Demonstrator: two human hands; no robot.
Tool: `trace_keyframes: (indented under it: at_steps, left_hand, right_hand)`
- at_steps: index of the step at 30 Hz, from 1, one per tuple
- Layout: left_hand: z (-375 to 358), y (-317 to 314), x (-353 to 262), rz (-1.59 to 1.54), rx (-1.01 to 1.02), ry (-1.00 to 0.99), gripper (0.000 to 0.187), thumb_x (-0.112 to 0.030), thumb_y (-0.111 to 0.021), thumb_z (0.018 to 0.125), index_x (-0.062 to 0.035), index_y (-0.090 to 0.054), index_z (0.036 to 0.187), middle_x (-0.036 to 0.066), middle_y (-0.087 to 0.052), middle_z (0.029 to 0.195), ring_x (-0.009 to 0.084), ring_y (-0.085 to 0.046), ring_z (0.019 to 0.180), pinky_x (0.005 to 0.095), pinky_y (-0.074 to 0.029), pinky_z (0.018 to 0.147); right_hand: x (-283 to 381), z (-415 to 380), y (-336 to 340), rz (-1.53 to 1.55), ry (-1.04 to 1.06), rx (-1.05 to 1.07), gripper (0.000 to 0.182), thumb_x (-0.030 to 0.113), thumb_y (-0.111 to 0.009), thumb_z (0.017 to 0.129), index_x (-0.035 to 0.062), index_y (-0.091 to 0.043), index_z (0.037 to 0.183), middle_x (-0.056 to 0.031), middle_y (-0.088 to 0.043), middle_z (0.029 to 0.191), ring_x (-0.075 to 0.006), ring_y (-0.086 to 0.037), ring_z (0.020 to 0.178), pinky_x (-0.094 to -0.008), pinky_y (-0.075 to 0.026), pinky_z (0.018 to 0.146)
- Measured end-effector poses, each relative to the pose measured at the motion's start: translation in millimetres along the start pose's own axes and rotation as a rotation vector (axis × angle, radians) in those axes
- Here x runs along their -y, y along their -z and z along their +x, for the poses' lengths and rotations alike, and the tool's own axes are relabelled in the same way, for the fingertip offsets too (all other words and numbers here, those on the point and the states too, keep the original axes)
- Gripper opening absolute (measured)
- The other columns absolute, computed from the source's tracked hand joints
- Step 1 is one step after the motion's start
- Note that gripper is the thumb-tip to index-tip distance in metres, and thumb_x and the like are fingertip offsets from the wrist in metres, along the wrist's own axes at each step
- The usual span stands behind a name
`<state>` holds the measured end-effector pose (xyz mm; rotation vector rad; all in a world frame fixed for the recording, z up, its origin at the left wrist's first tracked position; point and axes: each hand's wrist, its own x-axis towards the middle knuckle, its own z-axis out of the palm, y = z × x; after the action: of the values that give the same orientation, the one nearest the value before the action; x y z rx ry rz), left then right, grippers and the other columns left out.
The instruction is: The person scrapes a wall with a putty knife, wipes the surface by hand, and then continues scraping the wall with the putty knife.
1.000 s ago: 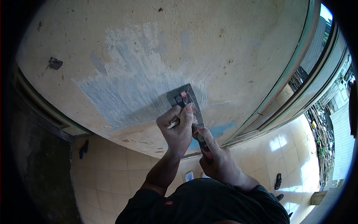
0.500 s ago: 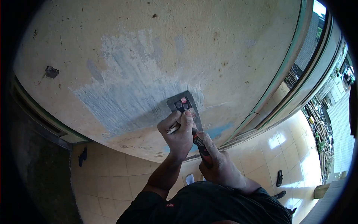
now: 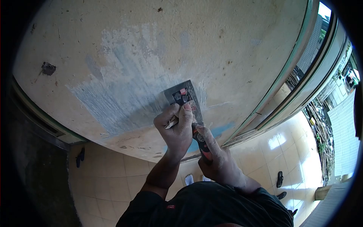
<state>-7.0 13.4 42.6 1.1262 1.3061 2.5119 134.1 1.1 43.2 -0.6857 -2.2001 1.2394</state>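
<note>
Both my hands are on a scraper (image 3: 199, 115) with a wide dark blade and a black and red handle. My right hand (image 3: 220, 163) is wrapped around the handle, its thumb lying along it. My left hand (image 3: 176, 126) is closed at the blade, the thumb pressing on its face, with a small whitish piece (image 3: 171, 122) between the curled fingers. What that piece is, I cannot make out. The blade lies against the wall (image 3: 227, 45), at the right side of a streaky grey-white patch (image 3: 124, 90). Pale dust covers my hands.
A chipped hole (image 3: 48, 69) marks the wall at left; a blue smear (image 3: 223, 129) lies right of the handle. A green-edged frame (image 3: 281, 77) borders the wall on the right. Dark sandals (image 3: 280, 179) rest on the tiled floor (image 3: 255, 160). Sticks (image 3: 324, 147) are piled outside.
The scraper and both hands have moved a little up the wall. My grip looks the same, and the view has shifted slightly.
</note>
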Motion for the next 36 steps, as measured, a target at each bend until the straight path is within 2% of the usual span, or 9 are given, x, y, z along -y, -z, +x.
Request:
trace_keyframes:
  at_steps: [5,8,11,21,23,24,25,27,36]
  left_hand:
    - [-11,11,10,0.080,0.006,-0.031,0.036,0.001,-0.057,0.087,-0.0024,-0.040,0.055,-0.003,-0.042,0.050,-0.0001,-0.038,0.049,0.0203,-0.029,0.042]
    - [6,3,-4,0.034,0.001,-0.071,0.021,0.000,-0.063,0.084,0.0013,-0.045,0.095,0.007,-0.055,0.071,0.0078,-0.049,0.055,0.0219,-0.042,0.049]
    - [2,-1,-6,0.055,-0.059,-0.094,0.032,0.003,-0.055,0.087,-0.0010,-0.042,0.058,-0.002,-0.046,0.052,0.0002,-0.042,0.048,0.0190,-0.032,0.043]
    - [9,2,-7,0.058,-0.033,-0.146,0.033,0.000,-0.057,0.087,-0.0019,-0.042,0.058,-0.003,-0.046,0.052,0.0004,-0.040,0.049,0.0199,-0.030,0.043]
    - [-7,33,16,0.177,0.222,0.016,0.026,-0.002,-0.063,0.085,-0.0010,-0.042,0.101,0.009,-0.055,0.080,0.0078,-0.051,0.061,0.0219,-0.045,0.053]
    - [-11,19,17,0.028,0.031,-0.064,0.030,-0.003,-0.063,0.085,-0.0021,-0.039,0.103,0.009,-0.054,0.083,0.0080,-0.051,0.062,0.0227,-0.046,0.053]
    - [-6,16,16,0.026,0.035,-0.064,0.030,-0.003,-0.063,0.085,-0.0021,-0.039,0.103,0.009,-0.054,0.083,0.0080,-0.051,0.062,0.0227,-0.046,0.053]
    - [10,7,6,0.065,-0.015,-0.162,0.034,0.000,-0.056,0.087,-0.0023,-0.042,0.057,-0.002,-0.047,0.051,0.0004,-0.040,0.047,0.0198,-0.029,0.042]
    - [1,4,5,0.063,-0.070,-0.138,0.033,0.001,-0.057,0.087,-0.0014,-0.043,0.057,-0.002,-0.047,0.050,0.0001,-0.039,0.046,0.0198,-0.027,0.041]
  right_hand:
    - [-10,-2,-2,-0.009,0.142,-0.027,0.082,-0.006,-0.054,0.072,0.0158,-0.019,0.143,-0.0303,-0.060,0.088,-0.0466,-0.059,0.080,-0.0505,-0.047,0.065]
    - [6,4,5,0.041,0.016,0.047,0.083,-0.007,-0.054,0.072,0.0159,-0.018,0.143,-0.0308,-0.060,0.089,-0.0472,-0.058,0.081,-0.0502,-0.048,0.068]
    - [3,1,4,0.004,0.027,0.047,0.083,-0.006,-0.054,0.072,0.0159,-0.018,0.144,-0.0310,-0.060,0.090,-0.0477,-0.058,0.081,-0.0503,-0.048,0.069]
    - [3,7,6,-0.036,0.055,0.038,0.080,-0.009,-0.054,0.071,0.0095,-0.022,0.142,-0.0291,-0.061,0.091,-0.0468,-0.059,0.082,-0.0489,-0.049,0.069]
    - [0,3,4,-0.036,0.122,0.023,0.080,-0.009,-0.053,0.071,0.0085,-0.021,0.142,-0.0288,-0.061,0.092,-0.0465,-0.060,0.081,-0.0488,-0.049,0.069]
    - [1,2,3,-0.022,0.114,0.032,0.081,-0.009,-0.054,0.071,0.0093,-0.020,0.143,-0.0288,-0.061,0.091,-0.0458,-0.060,0.080,-0.0487,-0.049,0.068]
    - [3,1,1,-0.004,0.095,0.040,0.082,-0.009,-0.054,0.072,0.0101,-0.019,0.143,-0.0288,-0.061,0.090,-0.0452,-0.061,0.080,-0.0486,-0.049,0.067]
    - [2,7,1,-0.010,0.130,0.015,0.083,-0.009,-0.054,0.071,0.0098,-0.017,0.144,-0.0295,-0.061,0.090,-0.0445,-0.061,0.079,-0.0481,-0.050,0.067]
    - [-5,5,3,-0.057,0.251,0.001,0.082,-0.006,-0.054,0.074,0.0119,-0.016,0.144,-0.0273,-0.061,0.079,-0.0417,-0.062,0.069,-0.0474,-0.049,0.059]
